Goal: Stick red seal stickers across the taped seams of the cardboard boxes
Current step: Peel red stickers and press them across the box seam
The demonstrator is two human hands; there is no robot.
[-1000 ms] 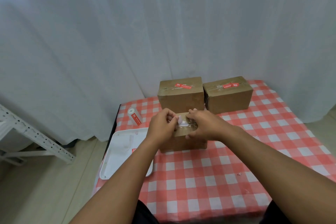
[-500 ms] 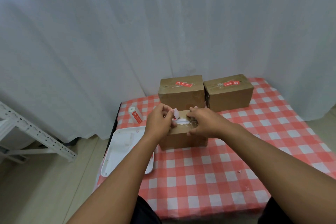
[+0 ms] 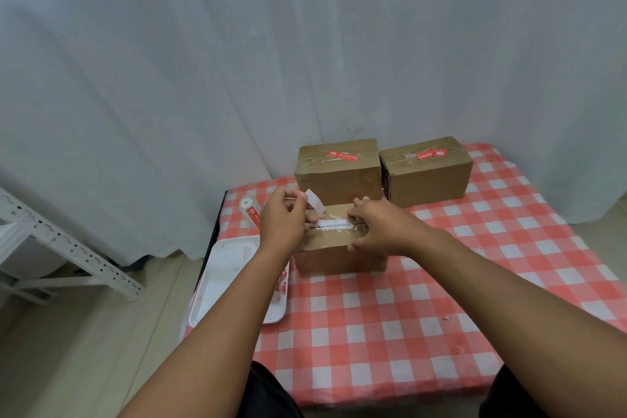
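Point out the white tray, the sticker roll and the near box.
white tray (image 3: pixel 224 268), head view, bare floor.
sticker roll (image 3: pixel 250 210), head view, side.
near box (image 3: pixel 339 258), head view, front face.
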